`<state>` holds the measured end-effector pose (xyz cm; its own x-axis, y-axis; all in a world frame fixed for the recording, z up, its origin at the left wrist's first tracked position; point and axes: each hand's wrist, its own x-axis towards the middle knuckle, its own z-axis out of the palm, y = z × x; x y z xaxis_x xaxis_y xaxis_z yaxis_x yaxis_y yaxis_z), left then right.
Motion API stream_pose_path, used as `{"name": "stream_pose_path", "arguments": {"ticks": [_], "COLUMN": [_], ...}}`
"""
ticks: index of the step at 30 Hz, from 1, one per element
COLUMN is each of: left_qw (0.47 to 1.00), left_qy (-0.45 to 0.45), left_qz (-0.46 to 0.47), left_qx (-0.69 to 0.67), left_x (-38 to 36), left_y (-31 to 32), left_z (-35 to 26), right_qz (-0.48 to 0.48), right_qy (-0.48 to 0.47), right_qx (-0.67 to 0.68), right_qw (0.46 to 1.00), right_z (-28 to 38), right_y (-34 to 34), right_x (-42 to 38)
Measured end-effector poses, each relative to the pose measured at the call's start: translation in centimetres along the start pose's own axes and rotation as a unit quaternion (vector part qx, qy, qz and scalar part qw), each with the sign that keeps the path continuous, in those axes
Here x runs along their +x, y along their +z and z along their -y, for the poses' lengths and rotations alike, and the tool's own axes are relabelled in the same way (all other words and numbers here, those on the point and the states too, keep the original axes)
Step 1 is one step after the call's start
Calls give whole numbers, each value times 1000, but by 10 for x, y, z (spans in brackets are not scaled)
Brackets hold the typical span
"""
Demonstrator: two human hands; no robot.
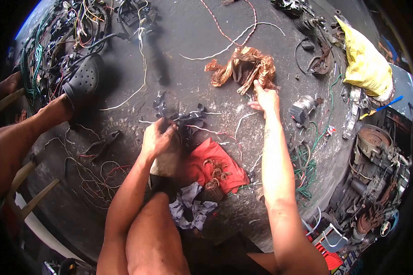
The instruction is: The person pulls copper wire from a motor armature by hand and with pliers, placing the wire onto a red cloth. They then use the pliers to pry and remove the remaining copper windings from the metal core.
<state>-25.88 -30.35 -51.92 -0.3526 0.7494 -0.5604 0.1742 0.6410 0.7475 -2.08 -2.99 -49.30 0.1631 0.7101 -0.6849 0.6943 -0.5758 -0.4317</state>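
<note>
A bundle of bare copper wire (266, 68) lies on the dark floor at the upper centre. My right hand (265, 98) is at its lower edge, thumb against the strands and fingers curled; the fingertips are partly hidden. Left of centre, my left hand (158, 135) is closed by a clump of black tape and wire scraps (192, 115); what it grips is too small to make out. Below, between the arms, a red cloth (236, 172) bears small copper pieces (220, 174).
Tangled wire harnesses (55, 41) fill the upper left, beside a black clog (85, 78). Thin wires (94, 183) lie lower left, green wires (305, 172) right. A yellow sack (365, 59) and greasy engine parts (374, 156) line the right side. Crumpled grey paper (190, 208) is near my knee.
</note>
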Motion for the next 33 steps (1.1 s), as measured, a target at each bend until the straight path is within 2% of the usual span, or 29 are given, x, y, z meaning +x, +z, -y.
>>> {"name": "stream_pose_path", "arguments": {"ticks": [4, 5, 6, 10, 12, 13, 14, 16, 20, 24, 28, 30, 32, 33], "left_qw": [1000, 1000, 1000, 999, 1000, 1000, 999, 999, 998, 996, 996, 997, 998, 998], "left_qy": [-20, -22, -22, -31, -25, -27, -31, -36, -48, -55, -48, -46, -54, -61], "left_qz": [3, 2, 3, 6, 1, 3, 5, 6, 21, 14, 2, -1, -4, -4], "left_qx": [-4, 1, 3, 3, 4, 9, 15, 14, 36, 68, 69, 62, 36, 36], "left_x": [-2, -2, -3, -2, 0, 0, -1, -1, 2, 8, 11, 11, 9, 7], "left_y": [-2, -3, -3, -2, -2, -2, -2, -2, -4, 2, 4, 5, 4, 4], "left_z": [-7, -7, -6, -4, -5, -5, -4, -2, -16, -7, -2, 3, 4, 4], "right_qz": [3, -127, -252, -347, -251, -219, -233, -188, -194, -266, -289, -277, -297, -291], "right_qy": [-11, -116, -217, -265, -245, -197, -198, -177, -131, -109, -132, -198, -184, -218], "right_qx": [-13, -59, -104, -109, -24, -137, -192, -109, -118, -93, -116, -142, -191, -192], "right_qw": [1000, 983, 937, 893, 936, 946, 932, 960, 965, 953, 941, 930, 917, 911], "right_z": [2, 4, 11, 19, 13, 22, 21, 27, 50, 53, 49, 45, 50, 48], "right_y": [-9, -10, -9, 11, 34, 42, 53, 60, 79, 93, 86, 74, 61, 47], "right_x": [-15, -22, -32, -15, 9, -1, 3, -7, -25, -17, -6, 5, 14, 22]}}
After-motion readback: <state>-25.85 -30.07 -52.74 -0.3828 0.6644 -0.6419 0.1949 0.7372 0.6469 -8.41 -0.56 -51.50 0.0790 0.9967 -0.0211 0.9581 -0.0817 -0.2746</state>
